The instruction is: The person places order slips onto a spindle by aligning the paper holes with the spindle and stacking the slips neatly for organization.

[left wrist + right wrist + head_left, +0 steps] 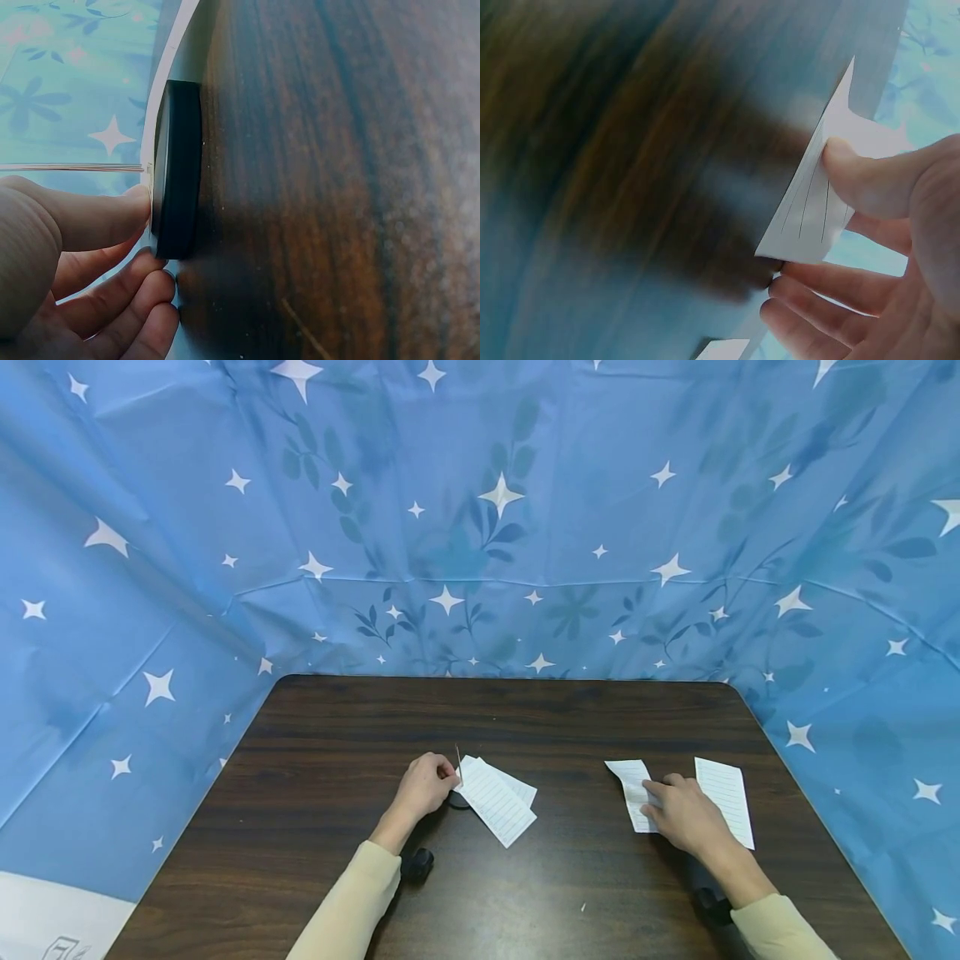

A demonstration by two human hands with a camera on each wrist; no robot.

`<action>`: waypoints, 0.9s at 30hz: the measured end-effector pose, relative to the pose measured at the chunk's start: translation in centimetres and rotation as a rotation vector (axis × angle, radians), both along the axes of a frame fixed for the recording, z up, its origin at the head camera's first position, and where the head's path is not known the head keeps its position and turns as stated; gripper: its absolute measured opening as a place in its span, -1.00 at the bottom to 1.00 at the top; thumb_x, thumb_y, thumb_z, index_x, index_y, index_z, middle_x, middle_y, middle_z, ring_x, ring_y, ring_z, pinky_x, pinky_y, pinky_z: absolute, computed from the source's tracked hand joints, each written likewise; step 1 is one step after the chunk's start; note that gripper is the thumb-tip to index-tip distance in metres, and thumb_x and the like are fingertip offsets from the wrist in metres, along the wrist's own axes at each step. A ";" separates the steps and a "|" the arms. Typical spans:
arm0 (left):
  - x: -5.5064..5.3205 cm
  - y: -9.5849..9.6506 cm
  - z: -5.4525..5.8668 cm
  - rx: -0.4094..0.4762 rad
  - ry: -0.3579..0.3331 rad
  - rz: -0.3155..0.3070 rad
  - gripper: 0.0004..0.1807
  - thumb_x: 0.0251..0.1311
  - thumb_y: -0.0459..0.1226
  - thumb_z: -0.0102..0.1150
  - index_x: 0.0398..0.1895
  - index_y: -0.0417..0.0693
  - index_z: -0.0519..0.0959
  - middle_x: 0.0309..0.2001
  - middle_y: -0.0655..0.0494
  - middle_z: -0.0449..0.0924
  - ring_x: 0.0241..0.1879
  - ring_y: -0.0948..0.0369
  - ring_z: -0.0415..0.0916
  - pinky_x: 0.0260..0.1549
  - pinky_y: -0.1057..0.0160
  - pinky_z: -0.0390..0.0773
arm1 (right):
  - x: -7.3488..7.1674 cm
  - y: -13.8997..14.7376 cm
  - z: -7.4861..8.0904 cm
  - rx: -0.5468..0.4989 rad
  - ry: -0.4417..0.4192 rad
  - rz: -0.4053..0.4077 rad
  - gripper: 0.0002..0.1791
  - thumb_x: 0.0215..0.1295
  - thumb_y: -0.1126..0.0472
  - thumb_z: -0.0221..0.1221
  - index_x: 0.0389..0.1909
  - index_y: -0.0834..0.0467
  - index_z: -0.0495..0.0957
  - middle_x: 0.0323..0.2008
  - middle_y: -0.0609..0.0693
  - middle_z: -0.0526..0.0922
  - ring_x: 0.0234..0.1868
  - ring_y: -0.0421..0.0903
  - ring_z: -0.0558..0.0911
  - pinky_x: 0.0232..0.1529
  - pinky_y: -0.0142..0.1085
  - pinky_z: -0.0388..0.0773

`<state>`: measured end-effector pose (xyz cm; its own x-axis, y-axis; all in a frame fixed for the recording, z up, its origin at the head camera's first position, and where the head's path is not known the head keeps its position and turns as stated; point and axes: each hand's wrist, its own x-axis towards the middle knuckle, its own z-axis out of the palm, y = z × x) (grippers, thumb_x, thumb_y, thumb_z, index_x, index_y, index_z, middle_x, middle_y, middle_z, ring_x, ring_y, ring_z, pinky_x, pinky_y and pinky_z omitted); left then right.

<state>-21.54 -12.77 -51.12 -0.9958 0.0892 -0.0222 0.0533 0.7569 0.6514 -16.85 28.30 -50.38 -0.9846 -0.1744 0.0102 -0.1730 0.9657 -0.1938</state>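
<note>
A bill spike with a black round base and a thin upright metal spike stands left of the table's middle. Two lined paper slips are on it, fanned out to the right and low against the base. My left hand pinches the slips' edge beside the spike, its lower fingers close by the base. Over at the right, my right hand pinches another lined paper slip between thumb and fingers, and the slip bends up from the table. One more lined slip lies just right of that hand.
The dark wood-grain table has rounded far corners. A blue star-patterned cloth hangs behind and beside it. A small white scrap lies near the front. Part of a white printed surface shows at the lower left.
</note>
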 end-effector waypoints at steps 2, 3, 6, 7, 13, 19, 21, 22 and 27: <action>0.0 0.0 0.0 0.005 0.001 -0.005 -0.86 0.27 -0.28 0.36 -0.43 -0.04 0.62 -0.36 0.11 0.48 -0.41 0.18 0.42 -0.36 0.16 0.47 | 0.0 -0.1 -0.1 -0.009 0.014 0.001 -0.55 0.24 0.21 0.38 0.10 0.36 0.62 -0.05 0.38 0.58 -0.03 0.34 0.55 -0.09 0.21 0.52; 0.1 0.0 0.0 0.008 0.001 -0.008 -0.86 0.27 -0.28 0.36 -0.43 -0.05 0.62 -0.36 0.11 0.48 -0.41 0.18 0.42 -0.37 0.16 0.47 | 0.1 -0.2 -0.2 -0.014 0.021 0.002 -0.54 0.24 0.23 0.39 0.10 0.36 0.62 -0.07 0.36 0.59 -0.05 0.33 0.56 -0.11 0.19 0.53; 0.1 -0.1 0.0 0.015 0.001 -0.016 -0.87 0.28 -0.29 0.35 -0.42 -0.05 0.61 -0.36 0.11 0.48 -0.42 0.19 0.42 -0.38 0.16 0.47 | 0.1 -0.4 -0.2 -0.026 0.043 0.010 -0.53 0.21 0.26 0.41 0.11 0.37 0.61 -0.16 0.29 0.61 -0.14 0.25 0.59 -0.20 0.13 0.56; 0.1 -0.1 0.1 0.014 0.002 -0.016 -0.87 0.28 -0.29 0.35 -0.42 -0.05 0.61 -0.35 0.11 0.48 -0.42 0.19 0.42 -0.37 0.17 0.47 | 0.1 -0.5 -0.2 -0.028 0.046 0.013 -0.52 0.20 0.27 0.41 0.11 0.38 0.61 -0.19 0.27 0.60 -0.17 0.22 0.59 -0.24 0.11 0.56; 0.3 -0.1 0.2 0.012 0.001 -0.018 -0.87 0.28 -0.29 0.36 -0.42 -0.05 0.61 -0.34 0.10 0.48 -0.42 0.20 0.42 -0.37 0.17 0.48 | -0.4 -0.9 0.2 -0.082 -0.015 0.003 -0.44 0.19 0.27 0.43 0.19 0.40 0.54 -0.17 0.27 0.58 -0.20 0.16 0.62 -0.28 0.08 0.57; 0.3 -0.1 0.3 0.015 0.008 -0.016 -0.86 0.27 -0.30 0.36 -0.43 -0.05 0.61 -0.35 0.10 0.49 -0.42 0.19 0.42 -0.37 0.16 0.48 | -0.8 -1.6 0.4 -0.174 -0.093 -0.045 -0.37 0.16 0.28 0.44 0.22 0.42 0.49 -0.03 0.39 0.55 -0.08 0.27 0.61 -0.14 0.16 0.57; 0.2 -0.1 0.3 0.015 0.007 -0.015 -0.86 0.27 -0.30 0.36 -0.43 -0.05 0.61 -0.35 0.11 0.49 -0.42 0.20 0.42 -0.37 0.16 0.48 | -0.9 -1.7 0.4 -0.203 -0.099 -0.054 -0.36 0.13 0.29 0.46 0.21 0.44 0.49 -0.03 0.41 0.54 -0.08 0.28 0.60 -0.11 0.18 0.55; 0.2 -0.1 0.3 0.016 0.005 -0.014 -0.86 0.27 -0.30 0.36 -0.43 -0.05 0.61 -0.36 0.11 0.49 -0.43 0.19 0.42 -0.37 0.17 0.48 | -1.0 -1.8 0.3 -0.217 -0.100 -0.055 -0.35 0.12 0.29 0.46 0.21 0.44 0.49 -0.03 0.41 0.53 -0.07 0.28 0.59 -0.09 0.19 0.54; 0.2 -0.1 0.3 0.014 0.005 -0.016 -0.86 0.27 -0.29 0.36 -0.43 -0.05 0.61 -0.35 0.11 0.48 -0.42 0.19 0.41 -0.38 0.17 0.47 | -1.1 -2.0 0.1 -0.269 -0.094 -0.052 -0.39 0.11 0.29 0.47 0.17 0.43 0.52 -0.03 0.40 0.54 -0.05 0.30 0.59 -0.07 0.20 0.53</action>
